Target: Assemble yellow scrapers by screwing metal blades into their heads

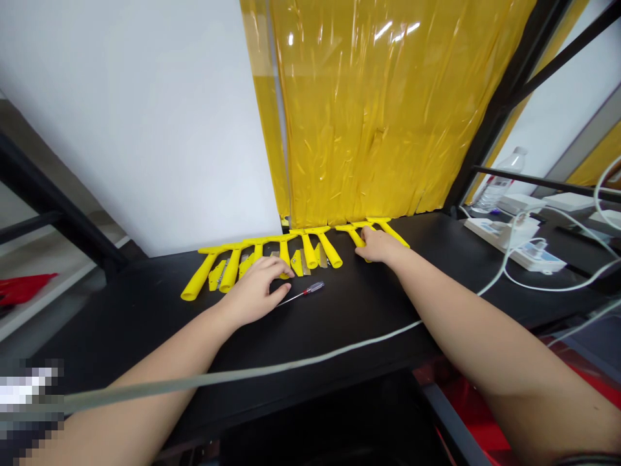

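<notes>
Yellow plastic scraper handles (196, 278) stand in a row along the back of the black table, their wide tops toward the wall. Between several of them lie small yellow pieces (297, 263) with metal blade-like plates. My left hand (259, 285) hovers over or rests at the middle of the row, thumb apart from the fingers and nothing visible in its grasp. A screwdriver (314, 288) with a clear purplish handle lies beside its thumb, the shaft tip hidden. Over at the row's right end, my right hand (376, 246) has its fingers closed around a yellow scraper handle (348, 232).
A pale cable (339, 351) runs across the front of the black table (369, 310). To the right are white power strips (536, 255), cords and a plastic bottle (499, 181). Yellow film (383, 116) and a white panel (145, 116) rise behind.
</notes>
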Motion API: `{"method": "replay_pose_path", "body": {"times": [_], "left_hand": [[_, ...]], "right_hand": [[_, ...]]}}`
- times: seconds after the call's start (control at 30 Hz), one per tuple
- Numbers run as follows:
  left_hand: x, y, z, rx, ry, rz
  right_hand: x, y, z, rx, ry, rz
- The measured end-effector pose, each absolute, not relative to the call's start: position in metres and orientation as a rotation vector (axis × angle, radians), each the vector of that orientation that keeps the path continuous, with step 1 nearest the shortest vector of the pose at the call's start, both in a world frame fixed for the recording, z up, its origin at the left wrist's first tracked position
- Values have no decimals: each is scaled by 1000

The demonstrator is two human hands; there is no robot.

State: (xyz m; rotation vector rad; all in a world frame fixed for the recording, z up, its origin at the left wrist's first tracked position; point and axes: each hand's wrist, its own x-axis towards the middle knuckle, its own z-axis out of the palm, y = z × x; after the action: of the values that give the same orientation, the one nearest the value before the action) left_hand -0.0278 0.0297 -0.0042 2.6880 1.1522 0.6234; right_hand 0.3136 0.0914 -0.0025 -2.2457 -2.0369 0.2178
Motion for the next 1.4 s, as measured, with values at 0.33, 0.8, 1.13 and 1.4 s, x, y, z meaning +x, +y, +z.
{"method": "replay_pose_path", "body": {"times": [0.33,0.8,1.13,1.4], "left_hand": [[-28,30,-5,2695,1139,631],[-27,30,-4,2695,1134,629],[-27,29,-3,2694,1132,626],[-26,29,-3,2696,1140,618]], "right_hand": [[277,67,-1,-1446,-2474,-20],[281,63,5,-1568,-2491,94],[282,68,2,-1640,-2457,94],[284,69,-1,-1564,-2478,48]]}}
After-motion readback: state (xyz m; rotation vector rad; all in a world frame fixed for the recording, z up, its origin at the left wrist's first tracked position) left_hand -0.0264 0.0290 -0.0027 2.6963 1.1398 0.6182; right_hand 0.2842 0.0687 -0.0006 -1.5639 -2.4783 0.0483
